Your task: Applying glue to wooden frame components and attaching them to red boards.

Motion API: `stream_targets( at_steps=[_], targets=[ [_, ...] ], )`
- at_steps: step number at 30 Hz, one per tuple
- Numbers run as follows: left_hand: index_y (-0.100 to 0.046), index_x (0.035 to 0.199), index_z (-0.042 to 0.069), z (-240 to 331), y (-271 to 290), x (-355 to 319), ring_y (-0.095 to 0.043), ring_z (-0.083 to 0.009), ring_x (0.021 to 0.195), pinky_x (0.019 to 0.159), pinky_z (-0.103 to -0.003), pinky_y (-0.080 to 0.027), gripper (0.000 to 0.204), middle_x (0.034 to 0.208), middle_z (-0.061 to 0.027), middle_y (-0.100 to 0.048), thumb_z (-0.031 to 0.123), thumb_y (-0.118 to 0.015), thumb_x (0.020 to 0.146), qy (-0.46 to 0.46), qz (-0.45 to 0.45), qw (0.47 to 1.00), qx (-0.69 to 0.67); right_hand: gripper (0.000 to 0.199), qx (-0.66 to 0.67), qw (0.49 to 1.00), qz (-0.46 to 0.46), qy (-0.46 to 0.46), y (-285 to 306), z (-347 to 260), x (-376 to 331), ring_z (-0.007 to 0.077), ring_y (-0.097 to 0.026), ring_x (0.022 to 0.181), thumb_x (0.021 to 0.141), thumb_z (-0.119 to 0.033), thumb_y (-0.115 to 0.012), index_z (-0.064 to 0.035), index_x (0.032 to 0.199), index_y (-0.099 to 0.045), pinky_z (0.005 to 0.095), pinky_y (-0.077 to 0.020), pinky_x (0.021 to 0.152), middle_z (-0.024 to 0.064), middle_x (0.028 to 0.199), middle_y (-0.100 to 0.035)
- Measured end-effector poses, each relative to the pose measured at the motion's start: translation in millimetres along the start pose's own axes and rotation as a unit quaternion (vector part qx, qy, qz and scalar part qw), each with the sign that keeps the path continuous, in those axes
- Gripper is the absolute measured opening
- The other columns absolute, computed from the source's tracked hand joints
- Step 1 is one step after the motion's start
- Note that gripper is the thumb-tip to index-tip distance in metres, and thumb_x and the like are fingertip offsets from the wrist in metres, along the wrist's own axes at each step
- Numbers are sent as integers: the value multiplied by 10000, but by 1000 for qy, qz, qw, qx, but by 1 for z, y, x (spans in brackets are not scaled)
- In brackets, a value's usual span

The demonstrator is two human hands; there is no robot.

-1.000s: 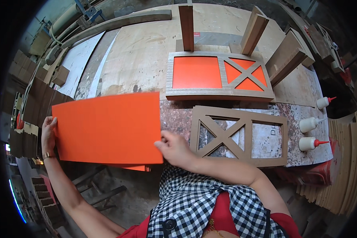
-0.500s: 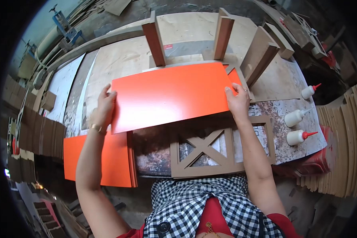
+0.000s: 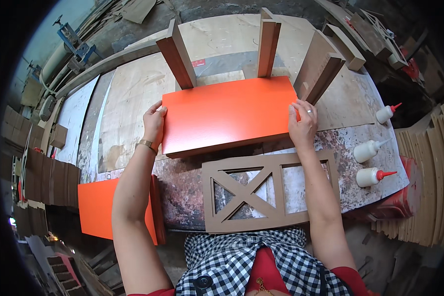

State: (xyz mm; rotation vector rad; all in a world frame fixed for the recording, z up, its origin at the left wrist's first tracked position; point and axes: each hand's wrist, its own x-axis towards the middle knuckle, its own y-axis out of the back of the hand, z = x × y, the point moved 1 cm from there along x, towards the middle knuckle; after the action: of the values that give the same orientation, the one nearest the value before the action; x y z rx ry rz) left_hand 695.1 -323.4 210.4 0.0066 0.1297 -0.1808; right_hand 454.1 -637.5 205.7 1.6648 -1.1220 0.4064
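Observation:
My left hand (image 3: 154, 124) is closed on the left end of a glossy orange panel (image 3: 227, 116), thumb near its top face. At the opposite end my right hand (image 3: 303, 118), with a ring on one finger, has its fingers closed around the right edge. The panel lies about level, with a dark front edge below the orange face; what is under it is hidden. Just behind it stand two upright boards, one at the left (image 3: 176, 59) and one farther right (image 3: 269, 47). Between the panel and my body lies a brown lattice frame (image 3: 244, 194) with a crossed section, partly under my right forearm.
A stack of orange panels (image 3: 101, 209) sits at the table's near left, partly behind my left forearm. Several white glue bottles (image 3: 368, 177) stand along the right side. A thick upright board (image 3: 320, 69) rises at the back right. Stacked brown boards (image 3: 426, 177) lie beyond the table's right edge.
Both hands have shifted the orange panel to the right and turned it level against the upright boards. The lattice frame has moved slightly nearer and left in view.

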Motion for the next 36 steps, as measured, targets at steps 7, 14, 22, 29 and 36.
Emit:
stream_targets(
  at_steps=[7, 14, 22, 29, 36],
  targets=[
    [-524, 1199, 11, -20, -6, 8, -572, -185, 822, 715, -229, -470, 364, 1025, -147, -589, 15, -505, 835, -45, -27, 999, -14, 410, -10, 991, -133, 35, -10, -11, -7, 314, -502, 1112, 815, -349, -582, -7, 1038, -620, 372, -421, 910, 137, 1129, -596],
    [-558, 1152, 44, -41, -8, 27, -530, -317, 966, 788, -357, -452, 325, 1086, -156, -557, 83, -509, 833, -459, 88, 698, 543, 505, -27, 973, -230, 11, -13, -21, 0, 307, -435, 1213, 804, -422, -585, -12, 1099, -604, 375, -378, 972, 142, 1213, -553],
    [-474, 1280, 205, 11, -113, -56, -288, -469, 1224, 916, -611, -302, 827, 1383, -185, -324, 727, -550, 643, -231, -223, 720, 616, 510, -26, 972, -234, -12, -15, -19, -1, 297, -439, 1208, 783, -417, -610, -14, 1096, -606, 370, -365, 986, 136, 1215, -552],
    [-340, 1371, 309, 19, -142, -63, -104, -529, 1290, 914, -725, -189, 1045, 1451, -184, -200, 808, -596, 489, -143, -229, 715, 645, 445, 69, 964, -254, -27, -6, -10, 2, 284, -454, 1195, 817, -362, -594, -16, 1097, -605, 362, -368, 986, 134, 1208, -557],
    [-319, 1380, 312, 19, -140, -59, -96, -511, 1299, 903, -725, -206, 1061, 1459, -175, -185, 816, -590, 487, -136, -234, 710, 650, 479, 740, 575, 45, -346, 103, 50, -39, 284, -519, 1071, 898, -320, -513, 22, 1230, -459, 370, -452, 890, 176, 1189, -517]
  ],
)
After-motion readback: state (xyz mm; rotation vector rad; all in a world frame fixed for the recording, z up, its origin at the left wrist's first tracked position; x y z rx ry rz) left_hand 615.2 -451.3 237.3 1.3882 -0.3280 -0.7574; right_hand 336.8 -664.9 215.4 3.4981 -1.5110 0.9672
